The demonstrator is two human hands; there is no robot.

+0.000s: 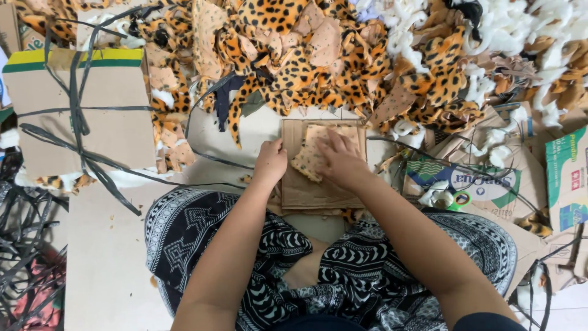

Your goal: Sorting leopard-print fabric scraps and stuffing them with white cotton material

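One view only, from the head camera looking down at a person sitting cross-legged on the floor in black-and-white patterned trousers (pixel 202 239).

Both hands were on a small tan fabric piece (pixel 311 153) with tiny dots, lying flat on a cardboard sheet (pixel 306 190) right in front of the knees. The right hand (pixel 340 160) lay on top of the fabric with fingers spread, pressing it down. The left hand (pixel 270 162) was curled loosely at the cardboard's left edge, touching it just beside the fabric; whether it pinched anything I couldn't tell.

My read on handling: that fabric looked thin, floppy and very light, so it would shift or curl unless held flat. Palm pressure in the middle seemed the right idea, and I'd pick it up by a corner or edge with fingertips. The cardboard looked stiff enough to act as a backing surface.

Beyond the cardboard sat a big heap of leopard-print scraps (pixel 294 55) and white stuffing (pixel 508 30). A cardboard box (pixel 116 129) wrapped in dark straps (pixel 79 110) sat to the left, with flattened printed cartons (pixel 471 184) on the right.
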